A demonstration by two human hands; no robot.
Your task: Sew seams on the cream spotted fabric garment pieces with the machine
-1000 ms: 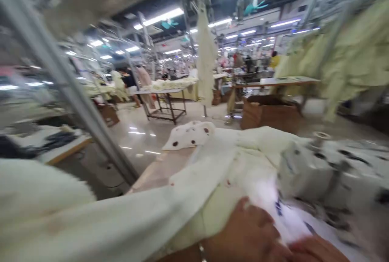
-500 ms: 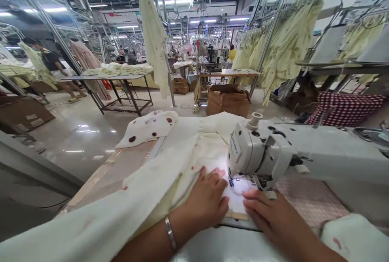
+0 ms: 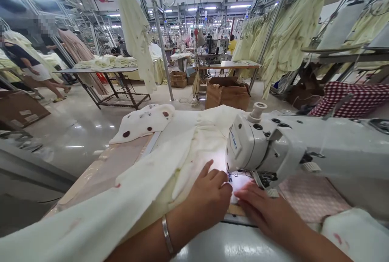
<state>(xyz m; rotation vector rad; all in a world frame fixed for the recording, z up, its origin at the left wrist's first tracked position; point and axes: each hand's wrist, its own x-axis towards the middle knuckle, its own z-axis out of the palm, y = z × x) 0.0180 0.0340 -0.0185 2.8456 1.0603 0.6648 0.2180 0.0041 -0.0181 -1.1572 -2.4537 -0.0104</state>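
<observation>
A cream fabric piece (image 3: 170, 165) lies across the sewing table and trails down toward me at the lower left. My left hand (image 3: 209, 199) rests on it, fingers bent and pressing the cloth just left of the needle. My right hand (image 3: 261, 209) lies flat with fingers stretched toward the lit patch under the needle, touching the fabric edge. The white sewing machine (image 3: 273, 144) stands right behind both hands. A silver bangle (image 3: 167, 235) is on my left wrist.
A spotted cream piece (image 3: 142, 121) lies at the table's far left corner. A brown cardboard box (image 3: 226, 91) stands on the floor beyond. Cream garments hang on racks (image 3: 285, 35) at right, and a person (image 3: 33, 67) walks at far left. Red checked cloth (image 3: 352, 98) sits at right.
The view swung from the left and settled on the machine. Both hands moved together toward the needle, and my left fingers curled from flat to bent on the fabric.
</observation>
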